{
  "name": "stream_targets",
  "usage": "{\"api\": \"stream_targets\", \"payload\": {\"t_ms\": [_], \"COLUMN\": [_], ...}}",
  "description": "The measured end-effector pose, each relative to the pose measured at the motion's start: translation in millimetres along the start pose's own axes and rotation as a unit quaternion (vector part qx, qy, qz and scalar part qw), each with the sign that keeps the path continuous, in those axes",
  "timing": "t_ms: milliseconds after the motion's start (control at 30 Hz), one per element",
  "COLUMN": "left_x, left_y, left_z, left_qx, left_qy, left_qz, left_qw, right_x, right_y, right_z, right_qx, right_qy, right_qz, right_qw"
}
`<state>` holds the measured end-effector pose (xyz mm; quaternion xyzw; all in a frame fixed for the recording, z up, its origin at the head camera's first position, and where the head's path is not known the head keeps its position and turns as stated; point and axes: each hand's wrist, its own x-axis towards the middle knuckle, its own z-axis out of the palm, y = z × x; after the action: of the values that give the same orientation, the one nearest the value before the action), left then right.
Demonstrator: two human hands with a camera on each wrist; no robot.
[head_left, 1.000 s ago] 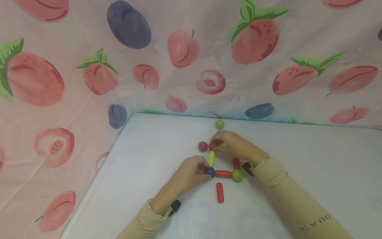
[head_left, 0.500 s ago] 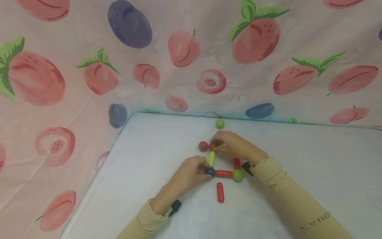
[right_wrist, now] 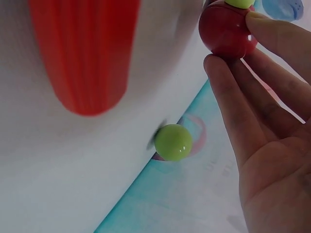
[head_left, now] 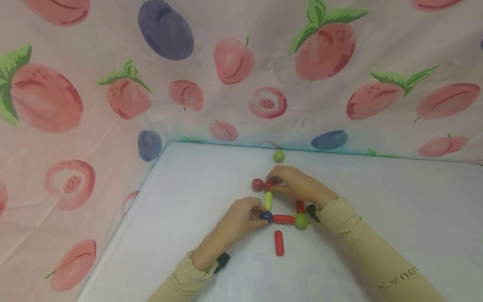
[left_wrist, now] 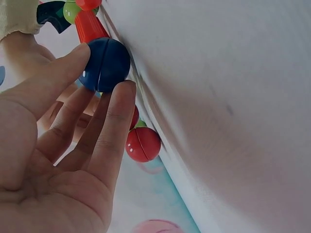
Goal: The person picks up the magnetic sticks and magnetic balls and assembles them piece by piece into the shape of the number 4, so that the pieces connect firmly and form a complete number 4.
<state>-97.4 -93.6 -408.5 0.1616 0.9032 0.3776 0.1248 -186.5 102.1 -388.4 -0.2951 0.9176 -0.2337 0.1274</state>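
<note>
My left hand [head_left: 237,216] pinches a blue ball [left_wrist: 106,65] between thumb and fingers. From that ball a yellow-green rod [head_left: 268,201] runs away from me to a red ball [right_wrist: 223,31], which my right hand [head_left: 298,184] holds with thumb and fingertips. A red rod [head_left: 284,219] links the blue ball to a green ball [head_left: 301,221] on the right. Another red rod [head_left: 299,205] extends back from the green ball, its far end hidden under my right hand. Close beside the held red ball sits a second red ball [head_left: 258,184]; whether they touch I cannot tell.
A loose red rod [head_left: 279,243] lies on the white table [head_left: 188,180], nearer me than the joined pieces. Farther off, a green ball [head_left: 279,157] rests near the table's back edge. Fruit-printed cloth [head_left: 241,25] stands behind and to the left.
</note>
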Motion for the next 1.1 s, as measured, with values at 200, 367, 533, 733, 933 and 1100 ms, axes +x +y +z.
{"api": "stream_targets", "payload": {"t_ms": [200, 367, 533, 733, 933, 1100], "left_x": [0.3, 0.3, 0.2, 1.0, 1.3, 1.2], "left_y": [0.8, 1.4, 1.4, -0.2, -0.8, -0.4], "left_z": [-0.4, -1.1, -1.5, -0.4, 0.2, -0.1], "left_qx": [-0.006, -0.004, -0.002, -0.001, 0.000, 0.004], "left_qy": [0.000, 0.001, 0.002, 0.001, 0.002, 0.004], "left_qz": [0.001, 0.001, 0.002, 0.001, -0.001, 0.000], "left_qw": [1.0000, 1.0000, 1.0000, 1.0000, 1.0000, 1.0000], "right_x": [0.5, 2.4, 6.1, 10.8, 15.3, 19.0], "right_y": [-1.1, -6.0, -10.0, -11.7, -11.4, -11.5], "right_z": [-0.4, -2.3, -2.1, -0.2, 1.4, 2.5], "right_qx": [0.002, 0.003, 0.008, 0.016, 0.013, 0.016], "right_qy": [-0.008, -0.010, -0.005, -0.003, -0.004, -0.008], "right_qz": [0.014, 0.022, 0.007, -0.004, -0.011, 0.001], "right_qw": [0.9999, 0.9997, 0.9999, 0.9999, 0.9999, 0.9998]}}
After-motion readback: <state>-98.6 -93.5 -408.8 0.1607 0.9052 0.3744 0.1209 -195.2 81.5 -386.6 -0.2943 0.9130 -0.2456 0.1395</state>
